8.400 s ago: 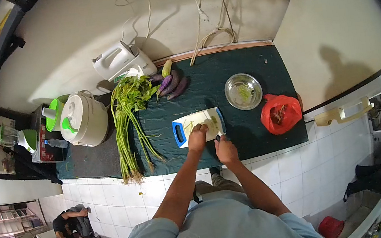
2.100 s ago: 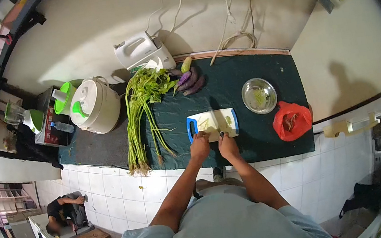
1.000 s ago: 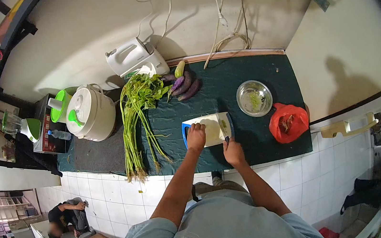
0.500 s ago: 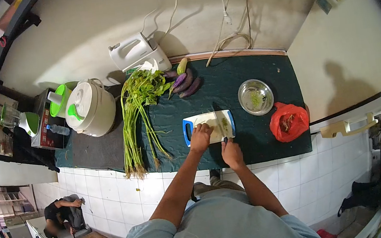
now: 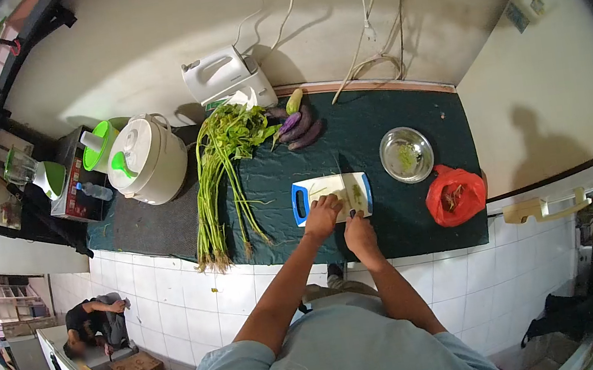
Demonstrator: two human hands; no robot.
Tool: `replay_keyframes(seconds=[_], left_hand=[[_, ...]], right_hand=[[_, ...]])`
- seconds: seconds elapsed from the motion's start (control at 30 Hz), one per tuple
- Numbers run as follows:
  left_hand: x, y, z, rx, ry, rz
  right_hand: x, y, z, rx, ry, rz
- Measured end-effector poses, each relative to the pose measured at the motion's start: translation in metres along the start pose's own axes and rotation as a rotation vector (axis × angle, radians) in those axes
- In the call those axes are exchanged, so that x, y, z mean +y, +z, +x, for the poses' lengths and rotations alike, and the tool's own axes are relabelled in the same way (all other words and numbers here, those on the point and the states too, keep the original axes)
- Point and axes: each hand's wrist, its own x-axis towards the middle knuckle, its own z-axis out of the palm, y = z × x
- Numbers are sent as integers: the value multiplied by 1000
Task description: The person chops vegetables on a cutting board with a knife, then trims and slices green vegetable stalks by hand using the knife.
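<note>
A white cutting board [image 5: 362, 206] with blue ends lies on the dark green cloth of the table. My left hand [image 5: 323, 216] rests on it with fingers bent and pressed together; whatever lies beneath them is hidden. My right hand [image 5: 361, 236] grips the handle of a knife [image 5: 344, 182], its blade pointing away from me across the board, just right of my left fingers. Small chopped green pieces [image 5: 357, 192] sit to the right of the blade. Right of the board stands a steel bowl [image 5: 425, 164] with some chopped greens [image 5: 406, 156] inside.
Long-stemmed leafy greens [image 5: 214, 211] lie left of the board, with several eggplants [image 5: 304, 130] behind. A red plastic bag [image 5: 456, 201] sits at the right edge. A hand mixer [image 5: 227, 82] and a white cooker [image 5: 151, 163] stand farther back. Another person [image 5: 96, 323] sits low at left.
The whole view has shifted slightly, so the table appears farther right. Both hands stay at the board, and the knife remains in my right hand with little visible movement.
</note>
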Motion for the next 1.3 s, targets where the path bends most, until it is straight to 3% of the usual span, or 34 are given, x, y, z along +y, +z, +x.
replay_keyframes(seconds=[0.23,0.43,0.53,0.67,0.77,0.83,1.3], left_hand=[[2,-17,6,34,-61,-128],[-18,-2,-4,49,-2,-32],[-22,-4,-22,-38,-92,19],[-10,-16,-23,2,-112,108],[-3,-7,-11,89,-25,9],[-1,-1,-5,-21,41,-77],[-4,1,-20,7,64,42]], right_hand=[[9,-2,3,3,-6,-23],[10,-12,-8,0,-18,-27],[11,-13,-12,-27,37,-10],[15,-16,-13,-19,-5,-17],[16,-13,-10,-38,-20,-37],[15,-15,-11,-32,-11,-34],[30,5,-9,32,-30,0]])
